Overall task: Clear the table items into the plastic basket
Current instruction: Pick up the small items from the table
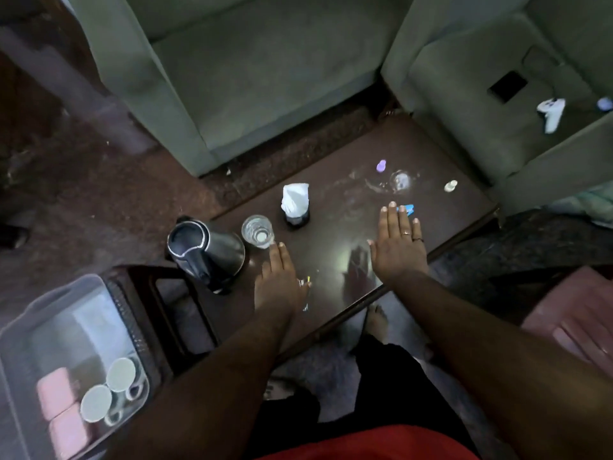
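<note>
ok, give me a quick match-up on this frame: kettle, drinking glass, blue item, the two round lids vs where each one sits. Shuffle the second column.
Things:
1. black kettle
2. clear glass
3. small blue item
4. two round pale lids

Places:
A. just past the right hand's fingertips
B. inside the plastic basket, lower left
C. at the table's left end
D. between the kettle and the cup of white tissue, by the left hand's fingertips

Pairs: 1-C, 2-D, 3-A, 4-B
</note>
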Tool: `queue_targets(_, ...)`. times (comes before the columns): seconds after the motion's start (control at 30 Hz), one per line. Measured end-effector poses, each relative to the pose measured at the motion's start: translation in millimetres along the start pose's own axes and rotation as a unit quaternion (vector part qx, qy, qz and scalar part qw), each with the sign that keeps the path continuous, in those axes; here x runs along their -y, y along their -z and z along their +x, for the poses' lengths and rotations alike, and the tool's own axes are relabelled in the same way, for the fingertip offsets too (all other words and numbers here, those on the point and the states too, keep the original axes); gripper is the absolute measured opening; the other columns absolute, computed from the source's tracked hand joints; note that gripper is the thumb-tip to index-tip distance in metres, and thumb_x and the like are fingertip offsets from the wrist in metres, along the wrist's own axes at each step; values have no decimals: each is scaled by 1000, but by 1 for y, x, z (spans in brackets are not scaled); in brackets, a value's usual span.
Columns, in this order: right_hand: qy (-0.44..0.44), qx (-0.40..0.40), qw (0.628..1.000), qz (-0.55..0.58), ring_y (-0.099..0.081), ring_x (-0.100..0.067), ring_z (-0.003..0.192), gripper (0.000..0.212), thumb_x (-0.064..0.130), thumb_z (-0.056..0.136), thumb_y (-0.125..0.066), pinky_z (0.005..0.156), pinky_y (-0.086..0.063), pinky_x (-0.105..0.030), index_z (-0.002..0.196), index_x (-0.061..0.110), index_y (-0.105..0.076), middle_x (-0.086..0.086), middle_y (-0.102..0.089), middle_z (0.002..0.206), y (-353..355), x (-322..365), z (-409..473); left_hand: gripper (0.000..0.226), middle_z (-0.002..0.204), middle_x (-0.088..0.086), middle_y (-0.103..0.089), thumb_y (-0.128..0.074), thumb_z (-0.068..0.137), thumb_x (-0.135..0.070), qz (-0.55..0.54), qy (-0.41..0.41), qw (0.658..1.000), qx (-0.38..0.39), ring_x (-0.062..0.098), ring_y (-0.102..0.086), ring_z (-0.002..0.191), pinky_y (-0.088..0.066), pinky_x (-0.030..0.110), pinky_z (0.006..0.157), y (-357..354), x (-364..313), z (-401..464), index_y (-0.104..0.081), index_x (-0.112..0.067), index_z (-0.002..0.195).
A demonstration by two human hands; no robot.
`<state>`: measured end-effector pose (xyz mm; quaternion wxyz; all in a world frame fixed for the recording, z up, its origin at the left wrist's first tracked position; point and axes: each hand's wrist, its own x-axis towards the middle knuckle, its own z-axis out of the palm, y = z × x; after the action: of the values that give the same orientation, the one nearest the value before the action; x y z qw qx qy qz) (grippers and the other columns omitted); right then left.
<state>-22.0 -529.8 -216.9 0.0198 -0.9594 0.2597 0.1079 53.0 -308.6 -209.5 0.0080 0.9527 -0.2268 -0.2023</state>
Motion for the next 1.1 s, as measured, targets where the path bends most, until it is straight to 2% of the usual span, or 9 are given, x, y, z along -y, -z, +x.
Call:
queue_targets(0.1, 6, 33, 999, -17, 3, -29, 153, 72, 39, 101, -32, 122, -3, -49, 156, 4, -2, -15, 2, 166, -42, -5, 13, 96, 149, 15, -31, -62, 84, -54, -52, 65, 995, 57, 36, -52, 123, -50, 44, 89, -44, -2, 12, -15, -3, 151)
queue_targets(0.2, 28, 45, 998, -32, 5, -30, 153, 67, 35, 102, -25, 123, -3, -50, 156, 3, 0, -15, 4, 166, -80, -14, 31, 65, 128, 12, -49, -62, 86, -52, -80, 101, 988, 83, 36, -62, 112, -51, 44, 82, -84, -5, 30, -36, -9, 126)
queue_targets(0.43, 37, 75, 995, -52, 6, -29, 153, 64, 29, 103, -25, 123, -4, -49, 156, 5, 2, -14, 6, 166, -154, -38, 67, 61, 128, 14, -46, -62, 89, -42, -122, 133, 977, 110, 40, -61, 112, -51, 46, 83, -157, -18, 71, -34, -7, 132)
queue_targets(0.53, 36, 96, 992, -74, 8, -29, 153, 67, 21, 101, -30, 123, -4, -48, 156, 6, 4, -13, 8, 166, -160, -52, 73, 42, 127, 17, -46, -59, 92, -26, -143, 130, 974, 120, 43, -60, 111, -50, 49, 86, -156, -22, 80, -37, -9, 123)
queue_targets(0.63, 15, 100, 991, -89, 7, -31, 153, 71, 21, 96, -32, 123, -5, -49, 156, 6, 5, -14, 8, 166, -145, -73, 80, 40, 127, 21, -48, -60, 90, -21, -147, 112, 973, 136, 45, -58, 114, -50, 49, 92, -140, -35, 92, -38, -7, 121)
queue_targets(0.77, -3, 81, 993, -83, 3, -33, 153, 63, 13, 99, -29, 123, -8, -50, 156, 7, -4, -14, 0, 166, -120, -99, 107, 44, 126, 19, -50, -60, 89, -25, -122, 94, 981, 116, 42, -59, 113, -49, 46, 89, -106, -70, 125, -41, -4, 122)
queue_targets(0.9, 9, 77, 995, -68, 0, -33, 153, 67, 16, 100, -40, 123, -11, -50, 157, 13, -4, -11, -2, 167, -115, -120, 138, 37, 119, 16, -54, -61, 87, -36, -108, 38, 990, 86, 38, -62, 108, -48, 40, 86, -85, -110, 165, -51, -11, 113)
queue_targets(1.03, 63, 101, 992, -44, 7, -31, 153, 76, 16, 97, -45, 123, -3, -49, 158, 24, 0, -4, 3, 167, -135, -135, 163, 38, 116, 13, -58, -65, 81, -41, -118, 15, 992, 46, 36, -59, 108, -46, 43, 94, -78, -137, 201, -58, -17, 109)
queue_targets(1.1, 87, 120, 989, -30, 1, -29, 153, 74, 15, 96, -44, 123, -4, -47, 158, 26, -4, -3, -3, 167, -148, -141, 170, 37, 115, 17, -58, -66, 81, -37, -158, 0, 987, 33, 39, -56, 110, -47, 45, 95, -77, -146, 219, -58, -14, 109)
